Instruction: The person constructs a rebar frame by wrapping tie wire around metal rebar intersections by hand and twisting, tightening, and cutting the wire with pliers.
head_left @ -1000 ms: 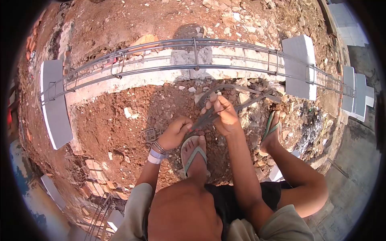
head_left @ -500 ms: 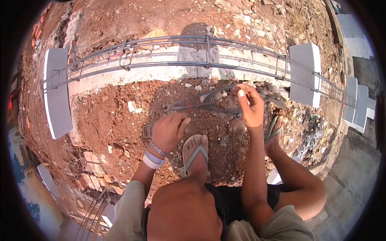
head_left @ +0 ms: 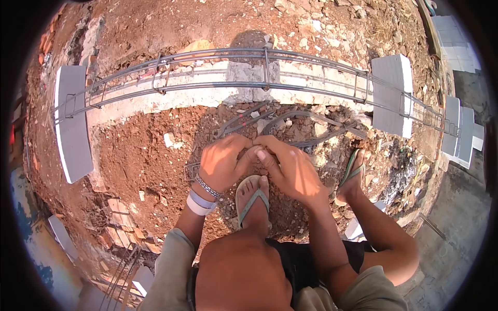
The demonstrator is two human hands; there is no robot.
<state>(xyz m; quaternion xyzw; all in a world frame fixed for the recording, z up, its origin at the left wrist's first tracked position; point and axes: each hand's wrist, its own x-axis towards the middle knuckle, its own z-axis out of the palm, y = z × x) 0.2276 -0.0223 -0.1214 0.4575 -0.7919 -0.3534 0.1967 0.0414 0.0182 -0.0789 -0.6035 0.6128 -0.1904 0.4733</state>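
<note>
My left hand (head_left: 223,165), with a bracelet and pale bands at its wrist, is closed with the fingers curled in. My right hand (head_left: 298,173) meets it at the fingertips, its thumb pressed against the fingers. Whatever they pinch is hidden or too thin to name. Just beyond the hands, a bundle of dark bent wire strands (head_left: 311,139) lies on the soil, partly covered by the fingers. A small bent metal piece (head_left: 192,171) lies left of my left hand.
A long rebar cage (head_left: 218,84) spans the view above a pale footing (head_left: 192,92), passing a grey board (head_left: 72,124) at left and another grey board (head_left: 390,96) at right. My sandalled feet stand on rubble-strewn soil (head_left: 135,155). Bricks (head_left: 122,215) lie lower left.
My right hand has come down and left to meet my left hand, which has shifted slightly right and up. The wire strands have shifted a little; the rebar cage stays in place.
</note>
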